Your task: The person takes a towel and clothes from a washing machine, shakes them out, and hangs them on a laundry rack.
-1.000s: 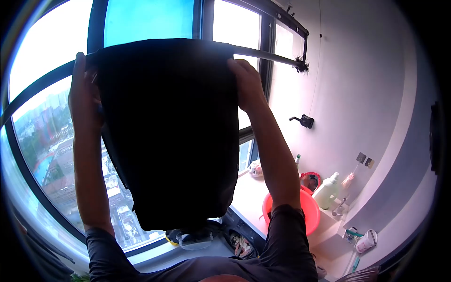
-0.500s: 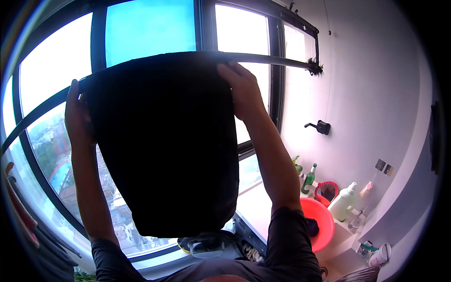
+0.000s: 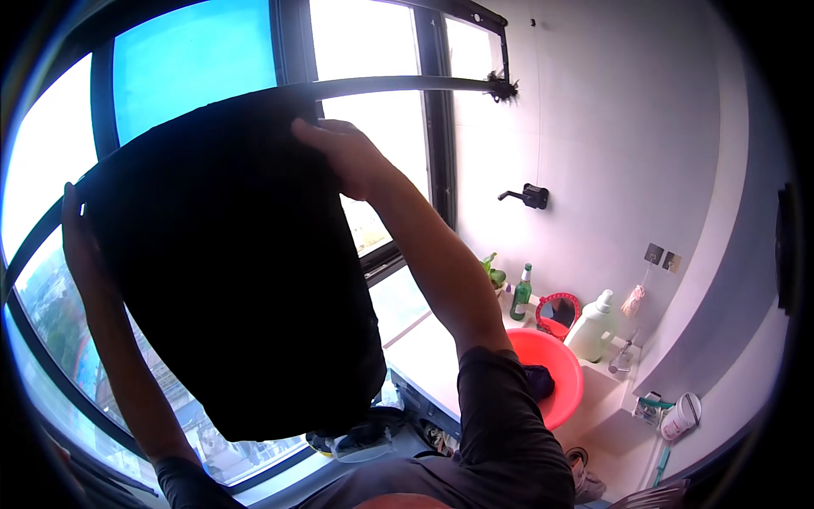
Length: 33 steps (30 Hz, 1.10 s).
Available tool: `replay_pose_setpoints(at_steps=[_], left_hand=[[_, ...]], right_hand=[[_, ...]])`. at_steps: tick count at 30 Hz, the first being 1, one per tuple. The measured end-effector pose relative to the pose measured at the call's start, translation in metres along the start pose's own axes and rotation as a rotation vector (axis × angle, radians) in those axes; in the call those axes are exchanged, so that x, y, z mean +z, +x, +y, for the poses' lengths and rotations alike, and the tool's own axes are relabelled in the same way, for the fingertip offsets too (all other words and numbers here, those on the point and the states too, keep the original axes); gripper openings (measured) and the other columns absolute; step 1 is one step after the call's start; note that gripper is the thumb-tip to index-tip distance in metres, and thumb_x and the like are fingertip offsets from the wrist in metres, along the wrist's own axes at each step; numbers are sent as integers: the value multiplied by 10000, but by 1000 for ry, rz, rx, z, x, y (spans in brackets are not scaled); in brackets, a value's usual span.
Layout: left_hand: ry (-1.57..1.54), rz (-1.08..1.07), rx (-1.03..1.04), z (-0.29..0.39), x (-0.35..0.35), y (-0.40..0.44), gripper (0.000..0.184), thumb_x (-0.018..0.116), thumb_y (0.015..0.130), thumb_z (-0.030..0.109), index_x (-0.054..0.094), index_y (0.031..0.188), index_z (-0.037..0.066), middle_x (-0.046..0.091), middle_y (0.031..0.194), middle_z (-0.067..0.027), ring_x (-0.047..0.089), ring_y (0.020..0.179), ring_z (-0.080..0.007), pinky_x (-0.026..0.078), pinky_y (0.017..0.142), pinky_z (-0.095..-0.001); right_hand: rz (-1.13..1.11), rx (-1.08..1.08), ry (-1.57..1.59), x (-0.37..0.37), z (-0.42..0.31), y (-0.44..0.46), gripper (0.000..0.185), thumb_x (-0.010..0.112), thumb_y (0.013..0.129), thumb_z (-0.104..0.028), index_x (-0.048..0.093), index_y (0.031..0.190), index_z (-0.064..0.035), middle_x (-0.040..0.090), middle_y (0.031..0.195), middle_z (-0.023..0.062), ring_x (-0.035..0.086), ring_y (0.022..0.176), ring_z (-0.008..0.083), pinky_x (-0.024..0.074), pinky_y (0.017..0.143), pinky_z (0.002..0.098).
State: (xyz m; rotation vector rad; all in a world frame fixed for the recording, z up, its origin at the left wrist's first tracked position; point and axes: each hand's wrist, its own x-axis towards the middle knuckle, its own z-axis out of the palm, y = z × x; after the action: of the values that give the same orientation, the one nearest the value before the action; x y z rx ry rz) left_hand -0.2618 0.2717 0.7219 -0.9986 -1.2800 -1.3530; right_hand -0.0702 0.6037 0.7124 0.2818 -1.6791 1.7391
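A large black cloth [image 3: 233, 271], too dark for its kind to show, hangs draped over a curved drying rail [image 3: 407, 83] in front of the window. My right hand [image 3: 349, 157] grips its upper right edge, thumb on the near face and the other fingers partly behind. At the opposite edge my left hand [image 3: 80, 246] holds the cloth just below the rail, its fingers pointing up and partly lost in shadow.
On the right wall is a crank handle [image 3: 532, 197]. Below it stand a green bottle [image 3: 521, 294], a red-framed mirror [image 3: 558, 310], a pale detergent jug [image 3: 591, 329] and a red basin [image 3: 564, 399] with dark cloth inside, beside a faucet [image 3: 623, 358].
My view has turned to the right, so the cloth, rail and both hands appear farther left. Both hands stay at the cloth's side edges.
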Motion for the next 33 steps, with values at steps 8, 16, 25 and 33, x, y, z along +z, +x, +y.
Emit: replay_pose_setpoints(at_steps=[8, 16, 25, 33], left_hand=[[-1104, 14, -394, -24, -7, 25, 354, 483, 1017, 279, 523, 1324, 108, 593, 1258, -162, 539, 1230, -329, 376, 1100, -459], [-964, 99, -408, -19, -23, 31, 376, 485, 1016, 274, 513, 1351, 106, 594, 1258, -159, 530, 1243, -333, 383, 1087, -429], [-980, -56, -431, -14, -29, 26, 379, 488, 1016, 283, 517, 1349, 104, 616, 1247, -143, 565, 1203, -294, 454, 980, -355], [-1107, -317, -322, -25, -42, 28, 337, 487, 1013, 270, 557, 1305, 116, 623, 1253, -106, 559, 1203, -328, 425, 1034, -394]], right_hand=[[129, -182, 119, -32, 2, 1, 392, 624, 935, -255, 612, 1117, 93, 678, 997, 162, 666, 887, 244, 546, 797, 341], [564, -332, 75, -277, 16, 73, 421, 614, 945, -310, 605, 1207, 19, 657, 1171, 127, 617, 1056, 255, 469, 960, 372], [607, -499, 392, -385, 8, 85, 388, 578, 973, -235, 594, 1206, 75, 666, 1095, 133, 631, 977, 231, 507, 857, 348], [569, -158, 59, -438, -6, 51, 405, 643, 928, -290, 631, 1170, 35, 679, 1089, 118, 647, 959, 238, 521, 873, 351]])
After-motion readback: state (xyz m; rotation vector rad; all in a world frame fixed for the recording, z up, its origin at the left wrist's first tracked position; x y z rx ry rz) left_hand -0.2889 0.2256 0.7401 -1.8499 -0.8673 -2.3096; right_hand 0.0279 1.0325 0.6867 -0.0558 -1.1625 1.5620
